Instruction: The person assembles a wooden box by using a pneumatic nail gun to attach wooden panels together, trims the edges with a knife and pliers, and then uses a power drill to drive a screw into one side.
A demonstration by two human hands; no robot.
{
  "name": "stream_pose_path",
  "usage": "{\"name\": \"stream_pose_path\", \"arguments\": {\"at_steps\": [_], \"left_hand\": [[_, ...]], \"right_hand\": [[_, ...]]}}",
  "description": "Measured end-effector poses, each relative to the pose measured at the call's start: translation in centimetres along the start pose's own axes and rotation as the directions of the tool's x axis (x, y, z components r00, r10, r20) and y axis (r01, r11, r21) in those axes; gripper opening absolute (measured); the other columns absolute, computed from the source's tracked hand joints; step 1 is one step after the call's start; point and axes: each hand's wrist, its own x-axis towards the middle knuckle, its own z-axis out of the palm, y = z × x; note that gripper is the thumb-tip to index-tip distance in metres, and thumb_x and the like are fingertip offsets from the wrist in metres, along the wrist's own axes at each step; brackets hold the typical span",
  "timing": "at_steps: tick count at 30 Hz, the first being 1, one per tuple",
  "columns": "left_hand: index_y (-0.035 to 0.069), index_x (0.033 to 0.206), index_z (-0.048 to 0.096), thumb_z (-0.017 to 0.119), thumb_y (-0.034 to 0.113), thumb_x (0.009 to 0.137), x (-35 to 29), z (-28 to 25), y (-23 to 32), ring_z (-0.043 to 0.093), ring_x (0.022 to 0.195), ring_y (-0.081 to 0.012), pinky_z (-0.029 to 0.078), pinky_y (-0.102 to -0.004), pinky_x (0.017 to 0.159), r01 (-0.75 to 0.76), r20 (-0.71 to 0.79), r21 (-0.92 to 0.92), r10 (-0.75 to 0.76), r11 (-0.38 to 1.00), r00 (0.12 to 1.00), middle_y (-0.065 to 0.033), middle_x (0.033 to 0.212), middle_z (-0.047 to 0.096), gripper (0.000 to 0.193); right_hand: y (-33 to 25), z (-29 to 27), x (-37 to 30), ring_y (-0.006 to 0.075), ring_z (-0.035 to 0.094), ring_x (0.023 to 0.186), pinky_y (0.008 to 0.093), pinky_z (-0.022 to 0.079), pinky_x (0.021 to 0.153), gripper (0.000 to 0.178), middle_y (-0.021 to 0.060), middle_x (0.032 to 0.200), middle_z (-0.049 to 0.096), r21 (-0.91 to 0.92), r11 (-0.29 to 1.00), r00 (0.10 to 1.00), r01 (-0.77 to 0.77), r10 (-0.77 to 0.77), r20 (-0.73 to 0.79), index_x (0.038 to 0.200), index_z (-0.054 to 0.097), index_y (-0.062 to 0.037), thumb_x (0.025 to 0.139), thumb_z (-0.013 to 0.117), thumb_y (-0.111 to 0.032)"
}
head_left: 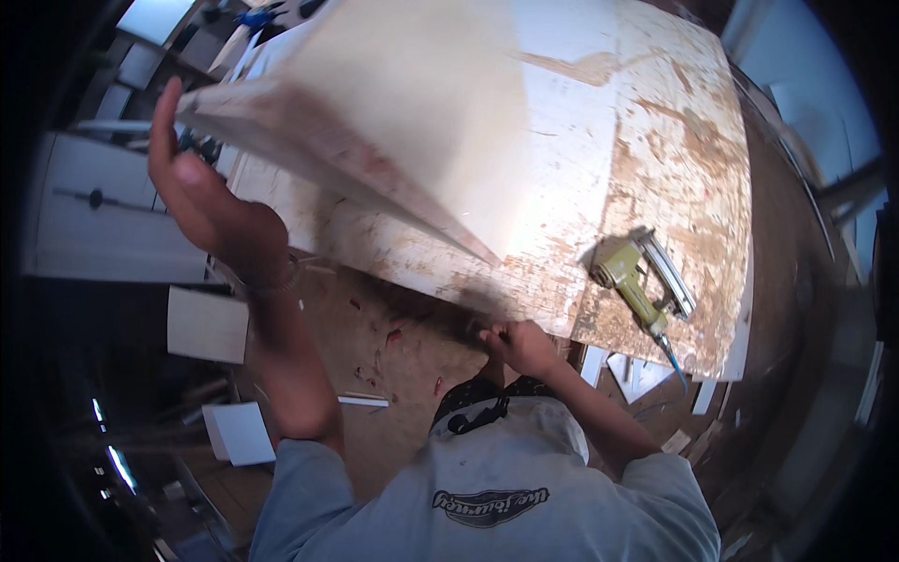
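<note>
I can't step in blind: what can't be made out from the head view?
- Left hand: the grip on the board is blurred.
- Right hand: fingers curl under the workbench edge, contents hidden.
- Nail gun hose: runs off the bench edge, its end lost from sight.
</note>
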Motion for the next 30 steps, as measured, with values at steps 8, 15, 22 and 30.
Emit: {"name": "stream_pose_path", "arguments": {"at_steps": [8, 15, 22, 30], "left_hand": [[0.002, 0.115, 0.059, 0.050, 0.028, 0.097, -26.2, -17.9, -4.1, 0.060, 0.099, -0.0370, 0.046, -0.0503, 0.089, 0.498, 0.676, 0.309, -0.555, 0.810, 0.485, -0.0186, 0.110, 0.062, 0.033], [0.016, 0.125, 0.064, 0.046, 0.040, 0.100, -67.5, -44.5, 5.0, 0.062, 0.112, -0.0352, 0.051, -0.0450, 0.093, 0.745, 0.634, 0.621, -0.715, 0.244, -0.294, -0.0195, 0.123, 0.063, 0.039], [0.005, 0.120, 0.064, 0.049, 0.027, 0.102, -78.1, -66.3, 17.5, 0.066, 0.080, -0.0244, 0.054, -0.0395, 0.066, 0.308, 0.046, 0.093, -0.305, -0.947, -0.951, -0.0170, 0.096, 0.069, 0.032], [0.001, 0.107, 0.064, 0.055, 0.023, 0.097, -78.4, -66.5, 1.3, 0.062, 0.062, -0.0187, 0.049, -0.0324, 0.055, 0.484, 0.136, -0.139, -0.501, -0.864, -0.855, -0.0115, 0.081, 0.069, 0.026]], "right_hand": [[3.1, 9.9, 1.9, 0.0340, 0.070, 0.078, 0.0426, 0.055, 0.071, 0.025, 0.0152, 0.084, 0.071, -0.298, 0.828, 0.855, 0.475, -0.353, 0.381, 0.099, 0.069, -0.0053, 0.098, 0.054, -0.025], [-5.6, 23.0, 7.7, 0.0292, 0.071, 0.081, 0.0407, 0.055, 0.073, 0.019, 0.0151, 0.088, 0.072, -0.267, 0.744, 0.662, 0.612, -0.298, 0.687, 0.106, 0.063, -0.0037, 0.093, 0.058, -0.017], [-15.8, 40.0, 7.2, 0.0325, 0.069, 0.086, 0.0438, 0.053, 0.076, 0.026, 0.0152, 0.089, 0.071, -0.276, 0.659, 0.539, 0.700, -0.234, 0.810, 0.099, 0.065, -0.0036, 0.094, 0.060, -0.029], [8.8, 37.8, 19.4, 0.0374, 0.069, 0.082, 0.0466, 0.053, 0.070, 0.043, 0.0231, 0.093, 0.071, -0.708, 0.398, 0.695, 0.584, 0.207, 0.689, 0.089, 0.073, -0.0005, 0.087, 0.060, -0.042]]}}
